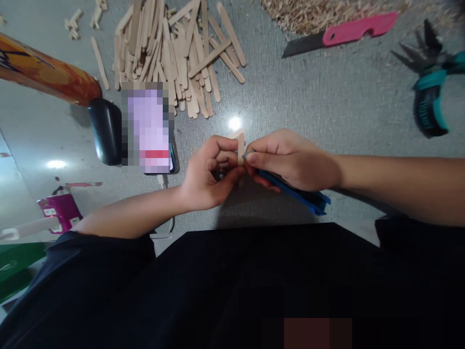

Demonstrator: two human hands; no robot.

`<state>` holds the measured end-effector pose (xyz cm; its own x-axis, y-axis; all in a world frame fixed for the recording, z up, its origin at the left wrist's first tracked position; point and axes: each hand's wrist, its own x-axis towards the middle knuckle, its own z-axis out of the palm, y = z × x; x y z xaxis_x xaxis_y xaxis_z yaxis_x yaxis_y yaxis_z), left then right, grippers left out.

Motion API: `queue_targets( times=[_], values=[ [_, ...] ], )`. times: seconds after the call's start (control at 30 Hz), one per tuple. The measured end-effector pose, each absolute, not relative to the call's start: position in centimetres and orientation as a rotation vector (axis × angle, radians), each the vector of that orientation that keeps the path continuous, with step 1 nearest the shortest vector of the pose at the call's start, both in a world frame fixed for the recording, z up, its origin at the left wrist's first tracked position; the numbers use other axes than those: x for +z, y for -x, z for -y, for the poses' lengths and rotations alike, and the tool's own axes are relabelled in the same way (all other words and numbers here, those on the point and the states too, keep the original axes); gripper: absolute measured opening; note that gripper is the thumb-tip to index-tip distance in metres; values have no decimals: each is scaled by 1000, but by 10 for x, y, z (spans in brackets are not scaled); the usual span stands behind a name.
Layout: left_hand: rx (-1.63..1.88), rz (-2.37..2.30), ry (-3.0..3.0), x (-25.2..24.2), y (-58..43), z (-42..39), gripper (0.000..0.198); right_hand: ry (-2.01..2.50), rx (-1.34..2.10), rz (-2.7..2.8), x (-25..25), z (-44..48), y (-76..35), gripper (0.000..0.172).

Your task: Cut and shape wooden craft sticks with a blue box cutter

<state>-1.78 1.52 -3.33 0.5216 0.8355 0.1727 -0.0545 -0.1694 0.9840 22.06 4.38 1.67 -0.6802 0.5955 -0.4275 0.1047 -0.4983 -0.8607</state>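
Note:
Between its thumb and fingertips, my left hand (pixel 209 174) pinches a short piece of wooden craft stick (pixel 240 149), held upright. Another pale wooden piece (pixel 238 133) shows just behind its top. My right hand (pixel 290 160) is closed around a blue cutter knife (pixel 294 191), whose back end sticks out below the palm. The knife's tip, mostly covered by my right thumb and forefinger, meets the stick's right side. Both hands are close together above the grey table, near my body.
A pile of craft sticks (pixel 192 58) lies beyond my hands. Left are a phone (pixel 150 131), a black rounded case (pixel 105 131), an orange can (pixel 47 68) and a purple power adapter (pixel 65 211). Right are a pink-handled blade (pixel 359 29), pliers (pixel 430 97) and wood shavings (pixel 319 14).

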Motion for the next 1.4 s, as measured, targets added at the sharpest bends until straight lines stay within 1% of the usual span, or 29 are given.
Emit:
queue_targets(
  times=[0.2, 0.5, 0.63, 0.7, 0.8, 0.93, 1.03, 1.17, 1.27, 1.4],
  values=[
    [859, -706, -1463, -29, 17, -17, 36, 967, 2432, 1160, 12, -47, -224, 35],
    [773, -644, -1309, -23, 17, -22, 37, 867, 2553, 1049, 8, -53, -227, 32],
    [704, -652, -1229, -21, 16, -23, 46, 787, 2593, 1043, 3, -56, -230, 31],
    [679, -653, -1209, -21, 16, -24, 47, 766, 2602, 1055, 2, -57, -230, 32],
    [737, -657, -1239, -23, 16, -22, 41, 833, 2540, 1098, 4, -55, -228, 33],
    [886, -730, -1403, -28, 16, -20, 37, 1013, 2290, 1243, 7, -47, -221, 34],
    [867, -743, -1496, -31, 17, -20, 34, 1058, 2181, 1319, 7, -41, -220, 33],
    [809, -742, -1495, -32, 20, -20, 34, 1006, 2227, 1301, 5, -40, -222, 32],
    [829, -726, -1478, -32, 20, -19, 31, 939, 2287, 1214, 4, -43, -223, 34],
    [845, -728, -1469, -34, 20, -20, 29, 932, 2256, 1146, 5, -46, -221, 37]
  ],
)
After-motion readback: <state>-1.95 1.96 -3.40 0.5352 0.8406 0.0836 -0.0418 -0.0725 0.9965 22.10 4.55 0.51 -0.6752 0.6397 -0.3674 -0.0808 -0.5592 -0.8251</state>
